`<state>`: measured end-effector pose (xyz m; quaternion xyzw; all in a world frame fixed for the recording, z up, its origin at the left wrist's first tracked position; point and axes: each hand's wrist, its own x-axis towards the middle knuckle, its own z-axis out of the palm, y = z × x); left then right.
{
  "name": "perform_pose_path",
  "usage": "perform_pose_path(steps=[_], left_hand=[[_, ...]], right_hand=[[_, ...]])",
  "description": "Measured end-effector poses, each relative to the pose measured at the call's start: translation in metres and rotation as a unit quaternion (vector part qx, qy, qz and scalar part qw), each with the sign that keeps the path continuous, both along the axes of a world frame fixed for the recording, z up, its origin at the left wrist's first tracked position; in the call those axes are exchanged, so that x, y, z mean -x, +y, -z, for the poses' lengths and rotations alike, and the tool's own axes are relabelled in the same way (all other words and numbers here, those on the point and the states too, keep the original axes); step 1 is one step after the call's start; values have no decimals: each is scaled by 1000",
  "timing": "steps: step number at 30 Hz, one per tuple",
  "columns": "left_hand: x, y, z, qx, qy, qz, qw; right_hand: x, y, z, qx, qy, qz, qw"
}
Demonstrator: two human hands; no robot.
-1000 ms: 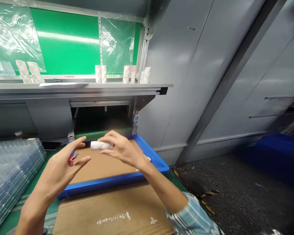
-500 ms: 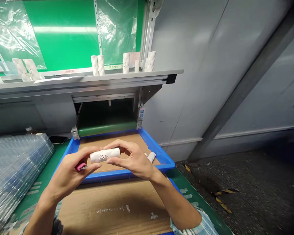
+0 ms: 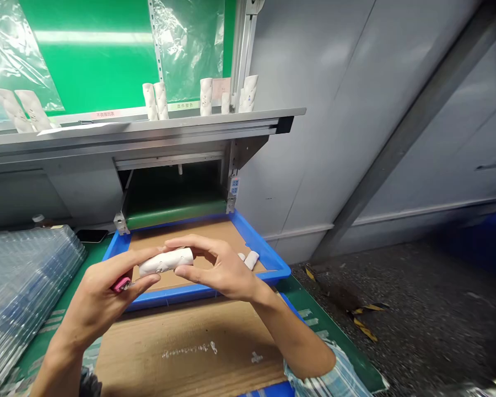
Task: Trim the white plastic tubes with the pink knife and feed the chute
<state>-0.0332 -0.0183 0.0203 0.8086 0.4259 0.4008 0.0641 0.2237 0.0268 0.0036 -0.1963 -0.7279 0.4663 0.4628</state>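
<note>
A white cylindrical roll (image 3: 166, 261) with a faint printed mark is held level with the near part of the tray, tilted with its left end lower. My left hand (image 3: 107, 289) grips that lower end, and a small pink-handled tool (image 3: 121, 284) is tucked in its fingers. My right hand (image 3: 219, 270) pinches the upper end between thumb and fingers. Two small white pieces (image 3: 251, 259) lie in the tray just beyond my right hand.
A blue tray (image 3: 202, 292) lined with cardboard stands on the green bench, above a cardboard sheet (image 3: 190, 344). Several white rolls stand on a metal shelf (image 3: 140, 129). Stacked clear plastic trays (image 3: 25, 286) fill the left side, and a grey wall and littered floor lie right.
The roll now tilts more, its left end lower, and both hands still hold it. A second ago only my right hand held it, farther up over the tray. The view has dropped slightly.
</note>
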Motion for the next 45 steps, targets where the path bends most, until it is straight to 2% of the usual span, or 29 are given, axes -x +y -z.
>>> perform_pose_path(steps=[2,4,9,15,21,26,31,37,42,45], left_hand=[[0,0,-1,-25,1,8,1000],[1,0,-1,-33,5,10,999],[2,0,-1,-7,7,-11,1000],[2,-2,-2,11,8,-14,1000],[4,-3,-2,47,22,-16,999],[3,-4,-1,44,12,-15,999],[1,-3,-2,54,12,-24,998],[2,-4,1,34,-13,-19,999],[4,-3,3,92,29,-51,994],[4,-2,3,73,23,-39,996]], right_hand=[[0,0,1,40,-3,-10,999],[1,1,3,50,2,-17,999],[2,0,4,12,0,-7,1000],[4,-2,2,13,9,-4,1000],[3,-4,1,-35,0,4,999],[4,-3,3,43,11,-4,999],[4,-7,2,-27,-1,27,999],[2,-9,3,33,-24,11,999],[2,-9,0,-43,-29,34,998],[2,-9,-3,-19,-35,29,999]])
